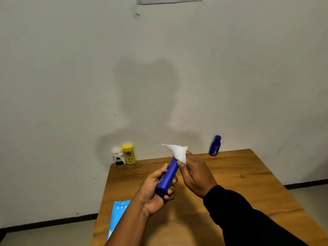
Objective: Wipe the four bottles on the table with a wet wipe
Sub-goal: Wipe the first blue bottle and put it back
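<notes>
The left hand (154, 190) curls round the bottom of the blue bottle (168, 176) and holds it tilted in the air over the middle of the surface (239, 174). The right hand (195, 176) pinches the wipe (179, 152) round the bottle's top.

To wipe well, I think: hold the bottom tight, keep the wipe snug, then twist and slide it all the way down.

The white bottle (118, 158) and yellow bottle (129, 154) stand at the far left corner. The small bottle (215, 146) stands by the far edge, toward the right.
</notes>
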`<action>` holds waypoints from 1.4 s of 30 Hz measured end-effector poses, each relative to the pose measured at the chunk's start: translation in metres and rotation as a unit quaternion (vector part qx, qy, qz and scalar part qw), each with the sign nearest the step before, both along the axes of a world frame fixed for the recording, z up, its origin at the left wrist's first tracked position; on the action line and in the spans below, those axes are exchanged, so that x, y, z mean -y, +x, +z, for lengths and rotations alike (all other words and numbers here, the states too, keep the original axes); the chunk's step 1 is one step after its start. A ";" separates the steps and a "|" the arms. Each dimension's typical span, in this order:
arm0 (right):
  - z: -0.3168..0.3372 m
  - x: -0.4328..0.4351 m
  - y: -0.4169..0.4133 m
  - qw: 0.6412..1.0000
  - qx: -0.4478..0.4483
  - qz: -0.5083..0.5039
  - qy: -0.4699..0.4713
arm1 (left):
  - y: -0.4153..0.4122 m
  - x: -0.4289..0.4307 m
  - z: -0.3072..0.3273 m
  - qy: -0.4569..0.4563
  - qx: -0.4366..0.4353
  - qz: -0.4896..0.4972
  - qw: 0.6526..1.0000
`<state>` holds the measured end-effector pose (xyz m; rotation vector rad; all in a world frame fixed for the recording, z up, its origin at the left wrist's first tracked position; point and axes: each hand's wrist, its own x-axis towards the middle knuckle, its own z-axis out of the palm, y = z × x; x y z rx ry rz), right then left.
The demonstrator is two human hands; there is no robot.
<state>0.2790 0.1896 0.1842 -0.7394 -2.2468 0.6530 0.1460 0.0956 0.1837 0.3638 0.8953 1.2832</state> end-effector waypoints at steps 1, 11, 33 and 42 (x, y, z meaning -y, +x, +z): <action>-0.001 0.006 -0.001 1.000 -0.006 0.018 0.003 | 0.000 -0.001 0.001 -0.005 0.002 0.003 1.000; 0.008 -0.012 0.000 0.999 -0.010 0.004 -0.039 | 0.002 -0.004 0.002 -0.022 0.032 -0.003 0.999; -0.011 -0.007 -0.001 0.994 -0.031 -0.035 -0.100 | 0.003 -0.015 0.004 -0.064 0.111 0.017 0.992; -0.011 0.034 -0.002 0.963 -0.222 -0.015 -0.155 | 0.006 -0.023 0.006 -0.076 0.178 0.125 0.973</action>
